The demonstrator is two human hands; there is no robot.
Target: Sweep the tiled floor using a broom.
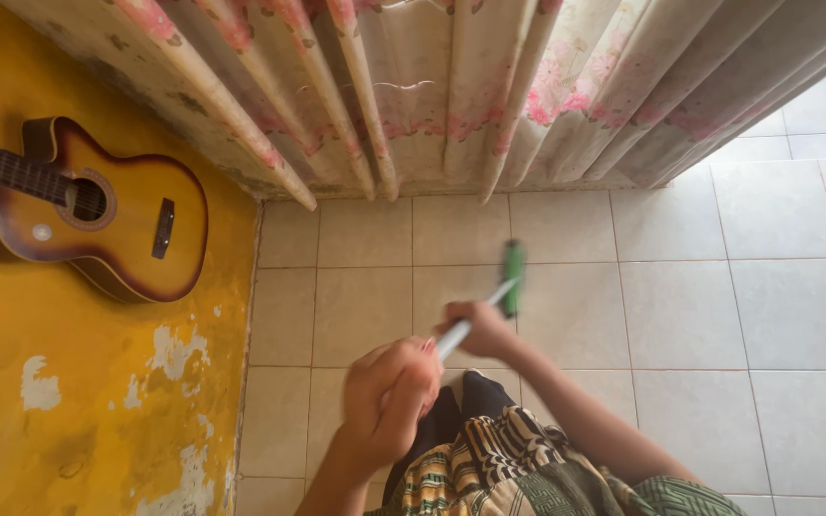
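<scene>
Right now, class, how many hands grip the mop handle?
2: the left hand grips the handle's upper end, and the right hand holds it lower down, nearer the green mop head.

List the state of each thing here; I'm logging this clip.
Left hand: closed on the top of the white handle.
Right hand: closed lower on it.
White-handled green floor mop: held, head on the beige tiled floor.
Brown sunburst acoustic guitar: against the yellow wall.
Floral pleated curtain: drawn shut.
</scene>
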